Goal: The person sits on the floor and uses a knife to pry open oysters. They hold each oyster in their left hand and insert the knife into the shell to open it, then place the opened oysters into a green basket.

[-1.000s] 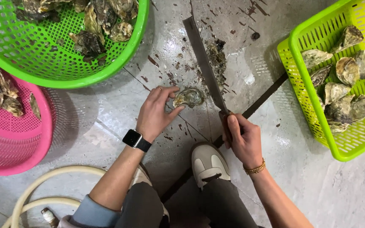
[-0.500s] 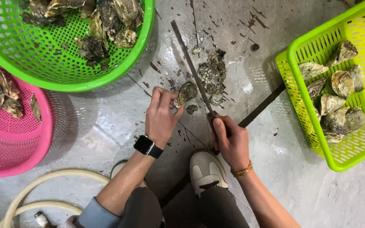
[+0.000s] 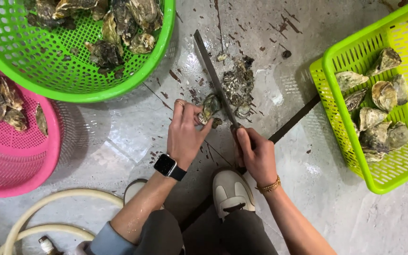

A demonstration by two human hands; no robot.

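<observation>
I see the left hand [image 3: 183, 134] pinching an oyster [image 3: 210, 106] against the wet floor [image 3: 119, 137], beside a heap of shell debris [image 3: 238, 85]. The right hand [image 3: 256, 153] is clenched on the handle of a long blade [image 3: 213, 80], its edge against the oyster. Green round basket [image 3: 119, 89], pink basket [image 3: 48, 156], and yellow-green crate [image 3: 336, 94] surround them.

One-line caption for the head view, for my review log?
Crouched on a wet floor, left hand steadies an oyster while right hand holds a long knife against it, baskets around.
</observation>
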